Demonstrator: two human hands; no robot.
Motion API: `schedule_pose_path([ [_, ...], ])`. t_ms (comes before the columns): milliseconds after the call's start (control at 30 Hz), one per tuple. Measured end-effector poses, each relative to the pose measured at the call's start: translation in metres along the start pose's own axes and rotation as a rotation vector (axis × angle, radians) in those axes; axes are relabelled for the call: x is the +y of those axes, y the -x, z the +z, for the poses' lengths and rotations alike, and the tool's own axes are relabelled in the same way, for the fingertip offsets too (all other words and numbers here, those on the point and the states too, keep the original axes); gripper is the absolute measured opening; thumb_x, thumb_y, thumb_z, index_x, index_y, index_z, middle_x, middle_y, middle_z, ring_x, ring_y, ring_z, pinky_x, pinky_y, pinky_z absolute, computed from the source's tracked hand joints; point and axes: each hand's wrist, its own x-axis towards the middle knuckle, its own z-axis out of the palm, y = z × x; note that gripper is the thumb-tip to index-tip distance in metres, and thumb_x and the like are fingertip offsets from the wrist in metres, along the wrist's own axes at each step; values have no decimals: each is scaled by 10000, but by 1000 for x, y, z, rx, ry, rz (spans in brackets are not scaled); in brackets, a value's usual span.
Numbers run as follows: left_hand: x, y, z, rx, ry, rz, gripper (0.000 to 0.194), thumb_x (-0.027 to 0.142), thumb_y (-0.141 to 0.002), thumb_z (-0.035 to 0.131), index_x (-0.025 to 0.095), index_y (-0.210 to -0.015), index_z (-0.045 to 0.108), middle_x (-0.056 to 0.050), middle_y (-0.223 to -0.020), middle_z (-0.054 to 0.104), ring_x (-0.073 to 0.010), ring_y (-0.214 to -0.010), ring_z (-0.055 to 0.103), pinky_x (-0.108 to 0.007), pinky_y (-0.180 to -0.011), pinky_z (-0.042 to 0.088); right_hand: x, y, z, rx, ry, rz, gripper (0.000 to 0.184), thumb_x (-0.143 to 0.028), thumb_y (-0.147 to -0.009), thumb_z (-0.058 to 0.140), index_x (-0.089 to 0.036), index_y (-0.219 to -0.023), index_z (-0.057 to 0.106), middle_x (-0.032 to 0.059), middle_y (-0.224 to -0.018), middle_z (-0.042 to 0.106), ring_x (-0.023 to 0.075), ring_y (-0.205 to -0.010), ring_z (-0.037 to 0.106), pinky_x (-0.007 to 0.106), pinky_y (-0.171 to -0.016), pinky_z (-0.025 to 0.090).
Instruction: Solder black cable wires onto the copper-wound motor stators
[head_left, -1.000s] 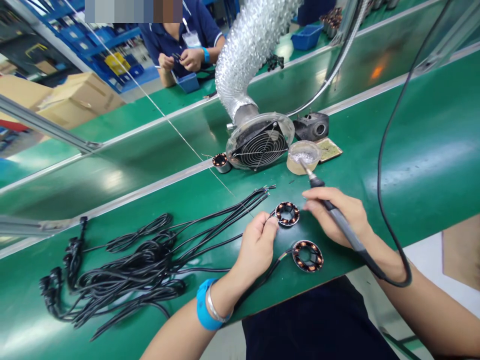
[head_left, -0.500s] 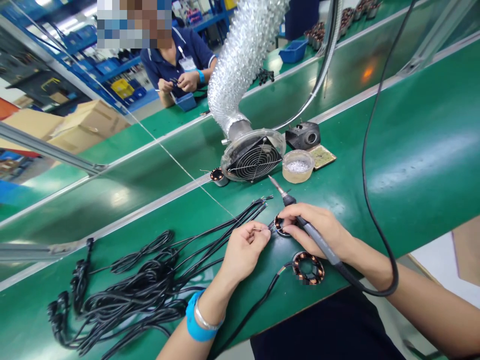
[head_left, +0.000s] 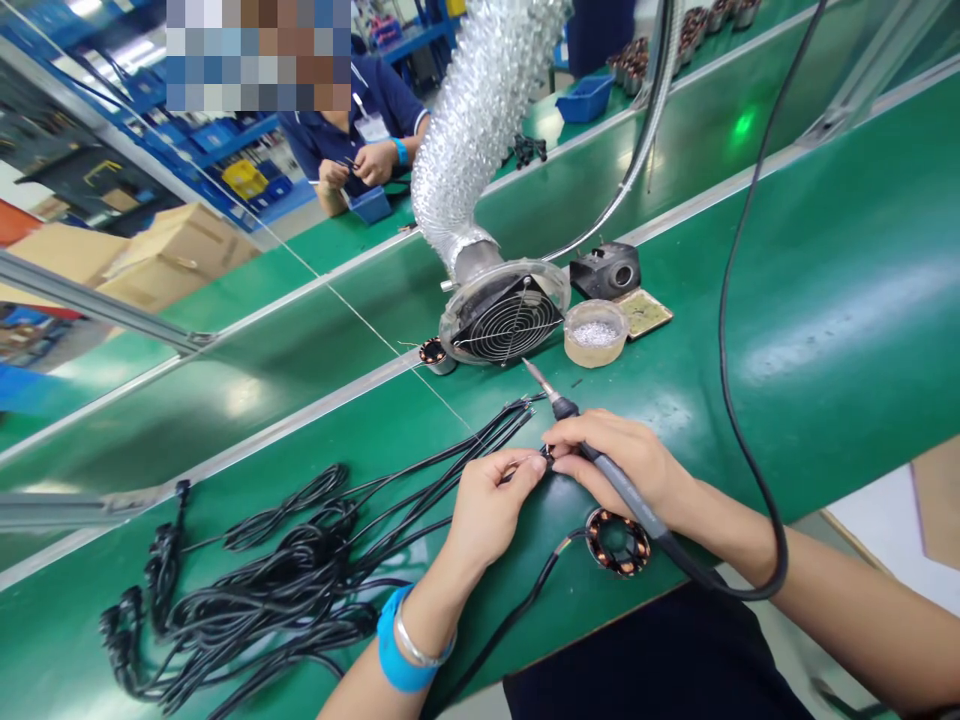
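My right hand [head_left: 637, 465] is closed around a soldering iron [head_left: 619, 487], whose bare tip points up and left, away from the fingertips. Its thumb and forefinger also pinch a small dark part [head_left: 549, 456], mostly hidden; a copper-wound ring showed there earlier. My left hand [head_left: 487, 500] is closed in a pinch on thin silvery solder wire [head_left: 513, 465], its fingertips close against that dark part. Below the right hand, a stator ring [head_left: 596, 540] with copper windings lies flat on the green bench, joined to a black cable [head_left: 534, 592].
Black cables [head_left: 300, 570] lie heaped at left, stripped ends toward my hands. Beyond stand a fume extractor [head_left: 510, 320] on a foil duct, another stator [head_left: 436, 357], a round tub [head_left: 595, 340] and an iron holder [head_left: 606, 270]. A co-worker [head_left: 375, 120] sits opposite.
My right hand and the iron have shifted slightly left, bringing the fingertips of both hands together. The ring between the right fingers is now mostly covered. An orange light behind has turned green.
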Motion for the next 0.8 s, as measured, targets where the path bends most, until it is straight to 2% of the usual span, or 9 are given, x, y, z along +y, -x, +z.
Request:
schedule_pose_path([
  [67,1,0,-1,-8,-35,8,367,440,-817,649,109,-926,765,-91,-906,718,-193,-834,641,-277,-780,487,-2,-4,-3,-36,-11,1,249,-78,-865,605,-164,-1097,571,8,-908,640,102,-816,589,233,-763,472],
  [167,2,1,-2,-22,-66,31,343,429,-822,642,113,-886,756,-82,-873,713,-182,-802,631,-265,-758,473,-4,-10,-10,-163,-11,4,306,-82,-845,615,-167,-1137,578,18,-972,646,116,-870,575,239,-785,469],
  [300,0,1,-2,-34,-37,42,356,450,-805,647,99,-786,700,-66,-772,660,-138,-702,556,-227,-669,423,-3,-14,-10,-289,-47,4,316,-109,-850,629,-199,-1149,576,-6,-994,657,116,-862,555,239,-775,464],
  [467,-3,2,-6,-57,25,42,403,493,-804,623,91,-773,637,-24,-643,521,-92,-582,389,-211,-557,311,0,-12,-2,-170,-71,50,272,-90,-880,581,-201,-1128,584,-11,-848,624,104,-787,550,215,-723,477],
  [533,-3,8,-5,-65,5,69,360,443,-824,594,92,-866,664,-24,-650,527,-105,-580,413,-222,-559,329,-2,-10,1,-124,-39,60,272,-67,-856,571,-185,-1101,585,-3,-860,640,114,-785,554,228,-721,488],
  [700,3,32,9,47,-308,227,341,288,-952,455,154,-1177,674,-39,-764,636,-145,-693,574,-256,-686,421,-9,-5,13,22,113,-1,307,2,-815,501,-166,-1057,586,17,-898,676,129,-718,519,265,-663,471],
  [800,6,38,14,25,-337,252,344,275,-998,381,157,-1138,672,-44,-819,672,-146,-740,616,-262,-749,440,-9,-1,16,80,172,-59,284,-8,-838,493,-156,-1057,596,24,-830,673,124,-659,514,275,-636,467],
])
